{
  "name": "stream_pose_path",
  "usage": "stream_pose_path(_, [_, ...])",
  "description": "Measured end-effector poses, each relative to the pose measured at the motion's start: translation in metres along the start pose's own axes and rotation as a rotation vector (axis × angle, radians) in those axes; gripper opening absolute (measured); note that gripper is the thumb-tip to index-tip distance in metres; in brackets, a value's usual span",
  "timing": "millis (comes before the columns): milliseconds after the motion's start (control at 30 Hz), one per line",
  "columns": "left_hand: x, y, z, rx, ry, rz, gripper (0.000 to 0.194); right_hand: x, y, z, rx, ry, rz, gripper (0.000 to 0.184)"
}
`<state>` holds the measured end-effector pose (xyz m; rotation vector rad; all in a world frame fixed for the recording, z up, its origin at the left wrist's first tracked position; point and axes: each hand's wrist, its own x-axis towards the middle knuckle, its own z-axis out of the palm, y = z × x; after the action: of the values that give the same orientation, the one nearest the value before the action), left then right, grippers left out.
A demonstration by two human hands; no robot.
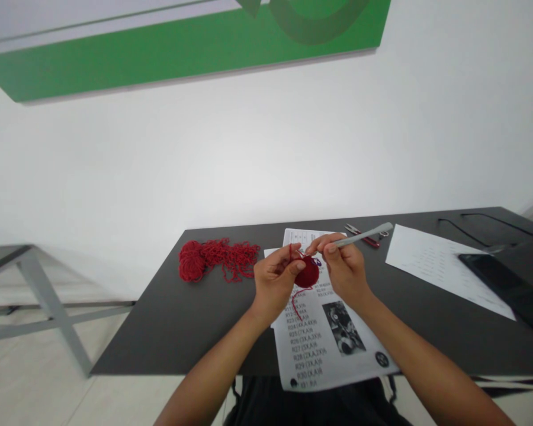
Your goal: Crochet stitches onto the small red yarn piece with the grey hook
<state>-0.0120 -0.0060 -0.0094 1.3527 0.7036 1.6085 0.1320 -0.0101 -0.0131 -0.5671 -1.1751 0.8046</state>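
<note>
My left hand (274, 280) pinches a small round piece of dark red crochet work (308, 273), fingers closed on it, with a red strand over the forefinger. My right hand (344, 266) is closed on a grey crochet hook (364, 235), whose handle points up and to the right; its tip meets the red piece between my two hands. A loose red yarn tail hangs down from the piece. Both hands hover above a printed pattern sheet (324, 340) lying on the dark table (182, 319).
A pile of red yarn (215, 259) lies on the table to the left of my hands. Small red-handled scissors (362, 234) lie behind the hook. A white paper (435, 263), a black phone (506, 284) and a cable sit on the right. Another table's grey frame (48, 302) stands at the left.
</note>
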Motion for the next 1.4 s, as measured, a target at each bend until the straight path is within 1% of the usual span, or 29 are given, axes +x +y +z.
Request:
stream_pose_path(233, [0.0, 0.0, -0.003, 0.072, 0.017, 0.024, 0.028, 0.001, -0.009, 0.0, -0.122, -0.039, -0.097, 0.023])
stream_pose_path(467, [-0.001, -0.001, -0.006, 0.194, -0.002, 0.131, 0.026, 0.001, -0.013, 0.0, -0.211, -0.087, -0.189, 0.017])
stream_pose_path(533, [-0.001, 0.0, -0.007, 0.277, -0.014, 0.182, 0.025, 0.001, -0.013, 0.0, -0.229, -0.098, -0.217, 0.015])
stream_pose_path(633, [-0.001, 0.002, -0.01, 0.42, -0.03, 0.302, 0.022, 0.001, -0.011, -0.001, -0.263, -0.139, -0.264, 0.012])
stream_pose_path(767, [0.001, 0.002, -0.012, 0.512, -0.036, 0.444, 0.021, -0.001, -0.009, -0.004, -0.352, -0.196, -0.353, 0.009])
stream_pose_path(867, [0.003, 0.001, -0.014, 0.579, -0.043, 0.523, 0.021, -0.003, -0.008, -0.005, -0.453, -0.253, -0.432, 0.012])
stream_pose_path(967, [0.003, 0.0, -0.014, 0.585, -0.054, 0.559, 0.021, -0.005, -0.006, -0.005, -0.587, -0.303, -0.458, 0.017])
stream_pose_path(1033, [0.002, -0.002, -0.012, 0.538, -0.05, 0.502, 0.022, -0.007, -0.003, -0.006, -0.668, -0.311, -0.476, 0.019])
stream_pose_path(1067, [0.0, -0.003, -0.01, 0.488, -0.033, 0.433, 0.023, -0.007, -0.001, -0.007, -0.696, -0.307, -0.504, 0.021])
stream_pose_path(1100, [-0.001, -0.004, -0.008, 0.412, -0.009, 0.336, 0.024, -0.007, 0.001, -0.008, -0.714, -0.301, -0.543, 0.024])
stream_pose_path(1167, [-0.004, -0.006, -0.002, 0.183, 0.03, 0.085, 0.032, -0.007, 0.005, -0.011, -0.736, -0.291, -0.614, 0.035])
stream_pose_path(1233, [-0.005, -0.007, 0.003, -0.078, 0.005, -0.16, 0.045, -0.008, 0.008, -0.011, -0.713, -0.265, -0.637, 0.042])
stream_pose_path(1267, [-0.005, -0.007, 0.004, -0.181, -0.026, -0.255, 0.048, -0.008, 0.008, -0.011, -0.679, -0.247, -0.622, 0.042])
stream_pose_path(1300, [-0.004, -0.007, 0.004, -0.25, -0.055, -0.317, 0.049, -0.008, 0.007, -0.009, -0.63, -0.229, -0.594, 0.04])
stream_pose_path(1333, [-0.003, -0.007, 0.003, -0.284, -0.066, -0.337, 0.047, -0.008, 0.006, -0.008, -0.575, -0.218, -0.558, 0.037])
stream_pose_path(1367, [-0.001, -0.007, 0.002, -0.279, -0.064, -0.318, 0.045, -0.008, 0.004, -0.006, -0.524, -0.216, -0.514, 0.032])
stream_pose_path(1400, [0.001, -0.007, -0.001, -0.237, -0.051, -0.269, 0.044, -0.007, 0.003, -0.005, -0.485, -0.222, -0.467, 0.028])
